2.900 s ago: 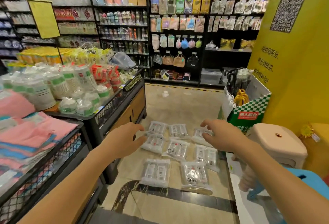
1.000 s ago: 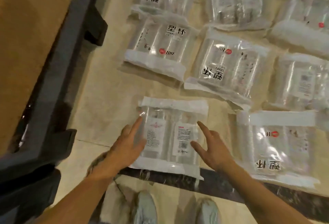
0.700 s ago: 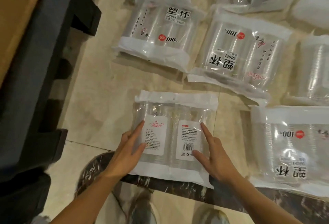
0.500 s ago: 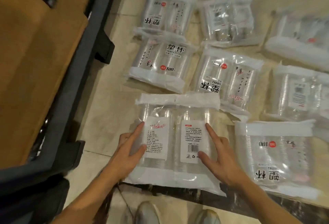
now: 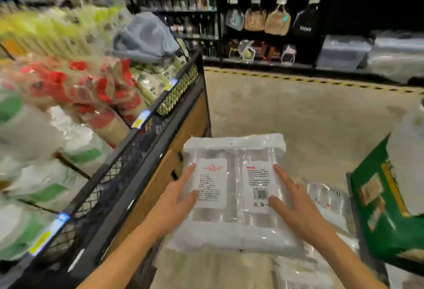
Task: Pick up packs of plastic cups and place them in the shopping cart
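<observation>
Both hands held one clear pack of plastic cups [image 5: 234, 187] up off the floor, in front of the person at about the height of the display's wood side panel. The left hand [image 5: 176, 203] gripped the pack's left edge, index finger laid straight along the left white label, thumb on the pack's face; the other fingers were hidden behind it. The right hand [image 5: 296, 210] gripped the right edge the same way, index finger straight beside the barcode label, thumb on the face; the rest of its fingers were out of sight under the pack. The pack was tilted, top end away from the camera, showing two sleeves of cups side by side under the wrap, with white sealed bands at both ends.

To the left stood a black wire-mesh display bin [image 5: 128, 151] with price tags on its rim, piled with blurred packs of cups in green, white and red. More clear cup packs [image 5: 328, 199] lay on the beige floor [image 5: 298, 116] below and to the right of the held one. A green cardboard box [image 5: 385, 217] sat at the right edge. Dark shelving [image 5: 263, 20] with hanging bags ran along the back.
</observation>
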